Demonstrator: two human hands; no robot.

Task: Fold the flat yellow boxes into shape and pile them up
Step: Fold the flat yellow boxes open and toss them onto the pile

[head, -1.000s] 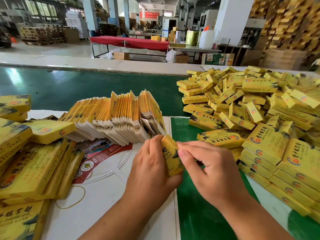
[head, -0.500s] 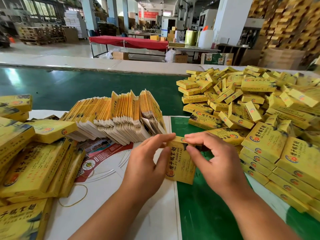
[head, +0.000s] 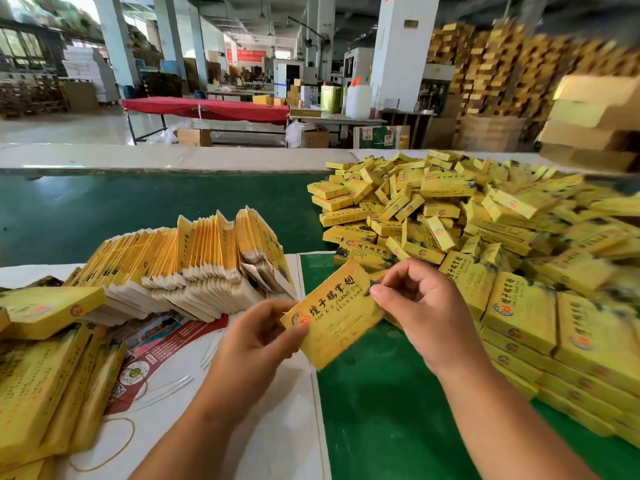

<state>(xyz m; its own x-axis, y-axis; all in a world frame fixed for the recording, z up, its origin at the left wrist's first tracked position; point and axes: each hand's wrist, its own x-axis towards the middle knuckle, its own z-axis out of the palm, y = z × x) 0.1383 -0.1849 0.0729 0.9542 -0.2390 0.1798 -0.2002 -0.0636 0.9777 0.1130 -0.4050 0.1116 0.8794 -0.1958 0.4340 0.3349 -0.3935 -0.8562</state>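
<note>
Swung face-up since earlier, box [head: 334, 315] pinched by left hand [head: 256, 336] and right hand [head: 420, 308]; tuck end flap square, then pile [head: 485, 237].

flat boxes [head: 194, 265] left, folded pile [head: 485, 244] right

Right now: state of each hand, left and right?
Left hand: pinches the lower-left corner of the yellow box.
Right hand: pinches the same box at its upper-right end.
</note>
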